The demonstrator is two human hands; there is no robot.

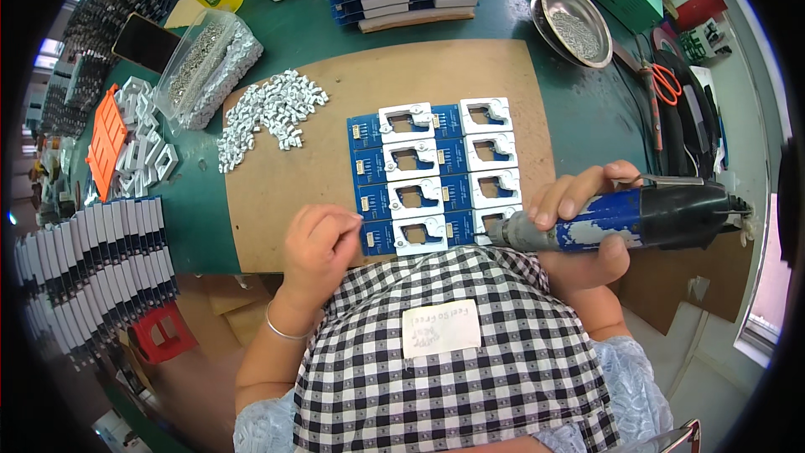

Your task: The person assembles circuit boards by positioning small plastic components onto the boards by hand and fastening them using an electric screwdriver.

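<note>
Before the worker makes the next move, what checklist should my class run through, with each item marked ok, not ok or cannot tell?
1. Tool gripped: ok. The right hand is wrapped around the blue-and-black power tool.
2. Tool tip seated on a screw: cannot tell. It is at the nearest white frame in the right column, but too small to see.
3. Left hand away from the tool tip: ok. It is by the left column's near end.
4. Blue boards in neat rows: ok. Two columns of four.
5. Small white parts contained: not ok. They lie loose on the brown sheet.
</note>
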